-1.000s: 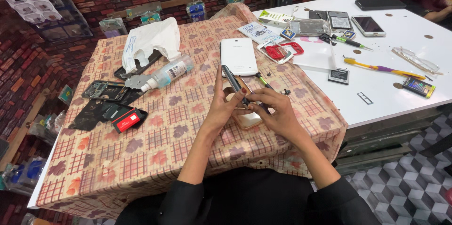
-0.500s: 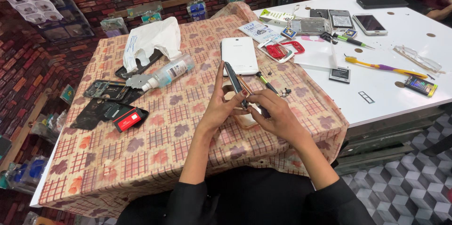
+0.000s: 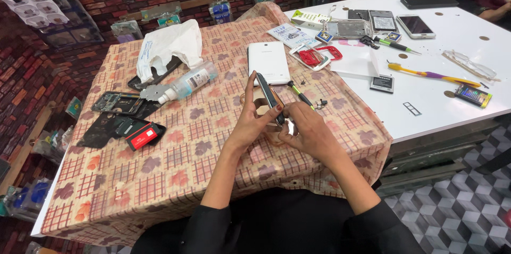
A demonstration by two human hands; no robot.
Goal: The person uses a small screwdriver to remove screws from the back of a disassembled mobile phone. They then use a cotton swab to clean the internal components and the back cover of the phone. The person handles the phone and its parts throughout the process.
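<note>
Since the earlier frames almost nothing has shifted: our hands stay at the near middle of the checked cloth [image 3: 175, 179], and the dark phone [image 3: 270, 98] keeps its edge-on tilt between them, only a touch more upright. We hold that phone above the cloth with our left hand [image 3: 250, 121], fingers wrapped narrow around its lower half from the left, thumb across the side facing us. Our right hand [image 3: 308, 134] sits just beside it on the right, fingertips pinched tight at the phone's lower end; whether they grip a small tool we cannot tell. The phone's long axis runs from our hands up and away to the left, so its free end points toward the far edge, and the left hand carries it while the right works the near end. Farther out, a green-handled screwdriver [image 3: 299, 94] lies just beyond our right hand, and a white tablet [image 3: 268, 61] lies face down past the phone. Toward the left edge rest a red-and-black part [image 3: 143, 135], an opened phone frame [image 3: 118, 103] and a spray bottle [image 3: 187, 84]; a white plastic bag [image 3: 169, 46] sits nearer the far edge.
</note>
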